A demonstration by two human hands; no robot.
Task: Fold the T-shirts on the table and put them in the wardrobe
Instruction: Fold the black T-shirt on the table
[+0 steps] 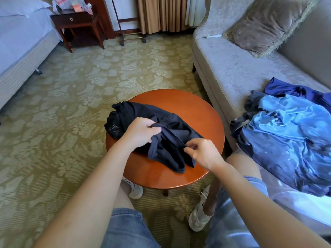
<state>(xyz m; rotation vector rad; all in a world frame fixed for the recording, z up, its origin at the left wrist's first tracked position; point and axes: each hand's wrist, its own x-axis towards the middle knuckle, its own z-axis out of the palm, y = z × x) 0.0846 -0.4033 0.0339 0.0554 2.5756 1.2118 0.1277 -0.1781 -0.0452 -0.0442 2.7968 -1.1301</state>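
A crumpled black T-shirt (172,127) with a small white signature print lies on the round wooden table (197,111). My left hand (141,133) grips a bunched fold of the shirt near its middle. My right hand (202,153) hovers at the shirt's right edge with fingers loosely curled; thumb and forefinger are close to the fabric, and I cannot tell whether they pinch it. No wardrobe is in view.
A grey sofa (238,72) stands right of the table, carrying a pile of blue garments (290,133) and a cushion (265,27). A bed (21,42) and a dark nightstand (77,24) are at the far left. Patterned carpet surrounds the table. My knees sit under its near edge.
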